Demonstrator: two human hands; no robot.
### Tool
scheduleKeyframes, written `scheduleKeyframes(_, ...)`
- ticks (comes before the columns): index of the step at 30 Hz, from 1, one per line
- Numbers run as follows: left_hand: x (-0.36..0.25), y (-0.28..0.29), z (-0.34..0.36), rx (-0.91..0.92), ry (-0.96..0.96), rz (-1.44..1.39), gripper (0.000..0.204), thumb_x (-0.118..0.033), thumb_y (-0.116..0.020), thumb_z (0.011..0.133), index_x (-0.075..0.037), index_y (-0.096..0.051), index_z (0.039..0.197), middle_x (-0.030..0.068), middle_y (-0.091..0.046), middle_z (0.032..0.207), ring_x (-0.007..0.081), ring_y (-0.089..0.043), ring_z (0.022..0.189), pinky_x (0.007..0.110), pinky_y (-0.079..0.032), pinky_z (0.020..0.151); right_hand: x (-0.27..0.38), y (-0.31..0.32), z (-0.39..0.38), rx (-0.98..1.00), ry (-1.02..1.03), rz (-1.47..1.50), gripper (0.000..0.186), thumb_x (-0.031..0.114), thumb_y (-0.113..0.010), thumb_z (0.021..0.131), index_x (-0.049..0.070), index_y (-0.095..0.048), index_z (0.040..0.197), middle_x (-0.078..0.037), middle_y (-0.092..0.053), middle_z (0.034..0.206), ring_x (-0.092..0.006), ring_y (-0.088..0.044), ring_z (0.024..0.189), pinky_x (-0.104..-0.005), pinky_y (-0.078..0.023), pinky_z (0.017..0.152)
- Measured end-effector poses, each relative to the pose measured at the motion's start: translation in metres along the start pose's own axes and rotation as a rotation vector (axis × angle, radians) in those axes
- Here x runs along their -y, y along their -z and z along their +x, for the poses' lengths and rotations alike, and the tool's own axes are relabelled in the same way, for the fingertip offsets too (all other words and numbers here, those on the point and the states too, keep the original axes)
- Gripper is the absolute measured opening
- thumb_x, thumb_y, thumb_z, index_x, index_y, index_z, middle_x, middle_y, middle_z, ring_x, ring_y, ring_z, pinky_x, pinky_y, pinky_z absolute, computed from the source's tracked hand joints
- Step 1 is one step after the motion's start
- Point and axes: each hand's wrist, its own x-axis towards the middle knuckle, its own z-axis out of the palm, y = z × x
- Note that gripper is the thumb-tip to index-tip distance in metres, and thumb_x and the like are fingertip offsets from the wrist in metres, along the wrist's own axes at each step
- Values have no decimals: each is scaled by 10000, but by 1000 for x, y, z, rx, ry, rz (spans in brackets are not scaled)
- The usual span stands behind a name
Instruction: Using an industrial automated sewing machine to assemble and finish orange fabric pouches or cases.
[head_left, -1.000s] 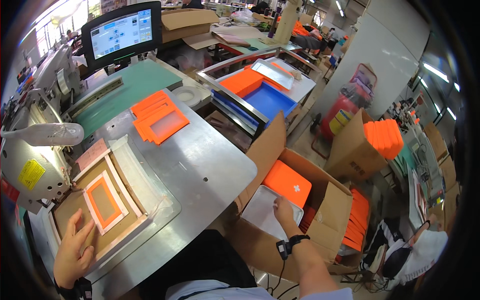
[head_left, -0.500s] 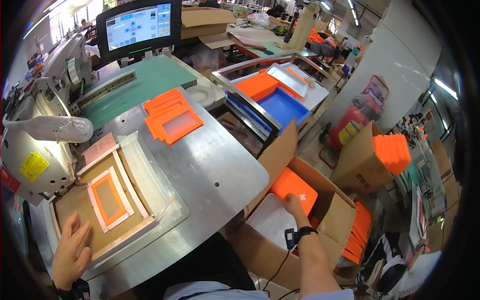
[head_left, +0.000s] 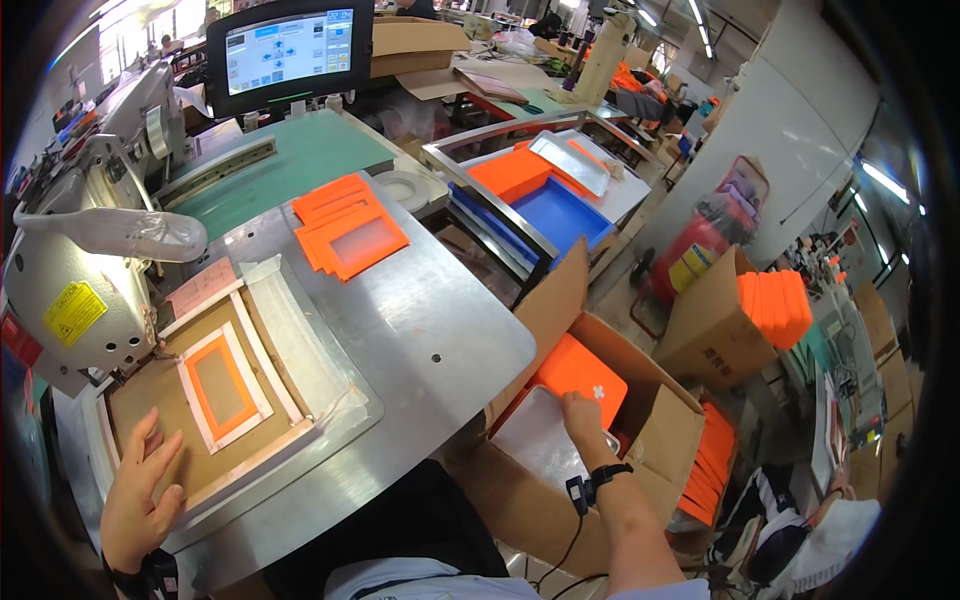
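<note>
My left hand (head_left: 140,495) is open, fingers spread on the brown sewing template (head_left: 237,452) beside the machine head (head_left: 80,280). The template carries an orange rectangular frame (head_left: 240,415) within white strips. To my right, my right hand (head_left: 582,425) reaches into an open cardboard box (head_left: 655,440), fingers curled where a silver metal tray (head_left: 530,440) meets an orange case with a white cross (head_left: 565,365). What exactly its fingers grip is hidden. Orange framed pieces (head_left: 350,230) lie piled on the steel table (head_left: 440,310).
A screen (head_left: 290,55) stands behind a green work surface (head_left: 280,150). A metal-framed cart holds a blue tray (head_left: 560,205) and orange stacks. Another box (head_left: 705,340) with orange items, a red trolley (head_left: 680,250) and a white pillar (head_left: 770,130) stand at the right. People work in the background.
My right hand has moved slightly at the tray's upper edge, and more orange now shows along the tray's left side. My left hand stays on the template. The view has shifted.
</note>
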Motion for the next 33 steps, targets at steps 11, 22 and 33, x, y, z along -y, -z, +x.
scheduleKeyframes(11,5,-4,-19,-42,61,-28,615,62,-580,746,48,-521,1358,281,-267,1552,450,-367,1407,455,-320,1165,-3,-26,6,-42,-188,120,78,97,-647,788,37,-597,799,-179,-623,848,-403,-634,749,-520,-497,667)
scheduleKeyframes(22,8,-5,-20,-49,85,-54,657,38,-571,730,0,-517,1384,249,-280,1569,429,-374,1408,457,-307,1167,-2,17,9,155,-285,468,179,120,-725,786,23,-581,830,-200,-638,823,-416,-624,781,-458,-509,706)
scheduleKeyframes(33,0,7,-18,-126,41,-15,617,74,-566,721,11,-549,1334,271,-311,1539,457,-375,1398,451,-313,1163,-110,121,29,-241,-721,1186,164,145,-567,920,-7,-592,976,-85,-649,810,-235,-571,656,-376,-470,642)
